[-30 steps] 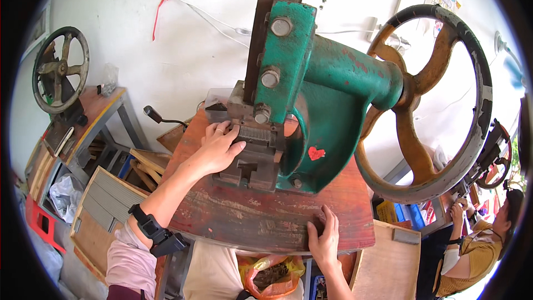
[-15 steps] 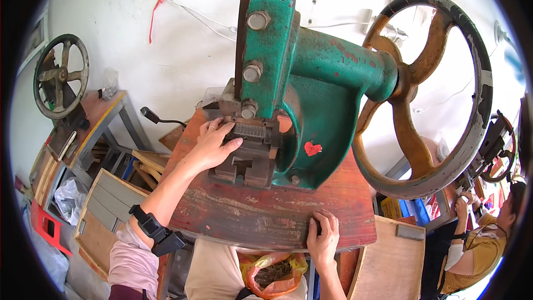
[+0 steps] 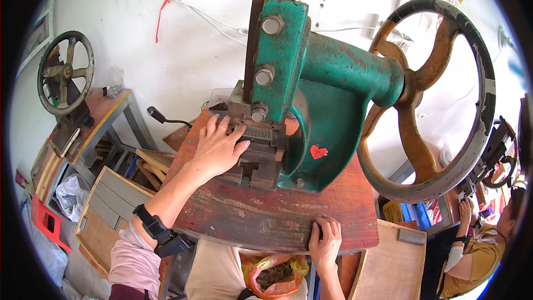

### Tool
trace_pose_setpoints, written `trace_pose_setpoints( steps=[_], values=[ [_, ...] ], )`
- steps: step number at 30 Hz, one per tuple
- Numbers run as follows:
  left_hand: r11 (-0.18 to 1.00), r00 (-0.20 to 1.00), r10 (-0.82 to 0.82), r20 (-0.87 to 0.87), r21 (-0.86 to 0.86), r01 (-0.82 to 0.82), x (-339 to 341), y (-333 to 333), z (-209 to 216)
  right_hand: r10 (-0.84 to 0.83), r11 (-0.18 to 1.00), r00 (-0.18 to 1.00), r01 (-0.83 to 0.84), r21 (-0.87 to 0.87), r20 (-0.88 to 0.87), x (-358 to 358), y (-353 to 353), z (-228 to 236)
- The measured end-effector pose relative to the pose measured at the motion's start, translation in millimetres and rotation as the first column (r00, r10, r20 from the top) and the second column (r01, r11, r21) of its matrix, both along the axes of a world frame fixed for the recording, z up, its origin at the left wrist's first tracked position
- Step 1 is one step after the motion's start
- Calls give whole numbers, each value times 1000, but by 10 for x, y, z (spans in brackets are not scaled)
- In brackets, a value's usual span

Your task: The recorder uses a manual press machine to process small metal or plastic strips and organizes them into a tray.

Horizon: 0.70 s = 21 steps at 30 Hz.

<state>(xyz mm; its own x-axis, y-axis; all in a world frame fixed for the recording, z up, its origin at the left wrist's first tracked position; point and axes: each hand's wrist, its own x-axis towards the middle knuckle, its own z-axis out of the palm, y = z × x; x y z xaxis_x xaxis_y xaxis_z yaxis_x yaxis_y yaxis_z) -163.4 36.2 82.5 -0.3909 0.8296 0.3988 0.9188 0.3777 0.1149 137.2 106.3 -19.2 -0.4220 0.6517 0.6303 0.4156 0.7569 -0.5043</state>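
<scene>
A green hand press (image 3: 333, 128) stands on a worn reddish wooden bench (image 3: 261, 214). Under its ram is a dark metal die block (image 3: 258, 169) bearing a small grey ridged plate (image 3: 258, 133). My left hand (image 3: 214, 144) lies over the block's left side, fingers spread. Its index fingertip and thumb touch near the plate's left end, and nothing is gripped between them. On the bench's front edge, at the right, rests my right hand (image 3: 326, 239), loosely curled with no object showing in it.
A large handwheel (image 3: 411, 116) reaches out at the right of the press. Wooden trays flank me: the left tray (image 3: 100, 239) holds grey ridged strips, the right tray (image 3: 388, 266) one block. Below the bench hangs a plastic bag (image 3: 272, 278). A co-worker (image 3: 480, 258) sits at far right.
The view has shifted, so the press appears slightly farther right. My left hand's fingers have spread more beside the plate. My right hand stays at the bench edge, a little more curled.
</scene>
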Motion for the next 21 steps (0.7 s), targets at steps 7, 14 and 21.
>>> trace_pose_setpoints(
  steps=[7, 14, 21],
  values=[
    [994, 975, -29, 219, 105, 6, -59, 39, -52, -18, 1000, 1000, 17, 22, 19, -19, -3, 9],
    [983, 868, -109, 484, 182, 22, -119, 82, -125, 5, 1000, 1000, -5, 30, -2, 11, -6, -31],
    [998, 932, -43, 360, 55, 25, -103, 73, -93, -46, 999, 999, 45, 31, 10, -39, -20, -36]
  ],
)
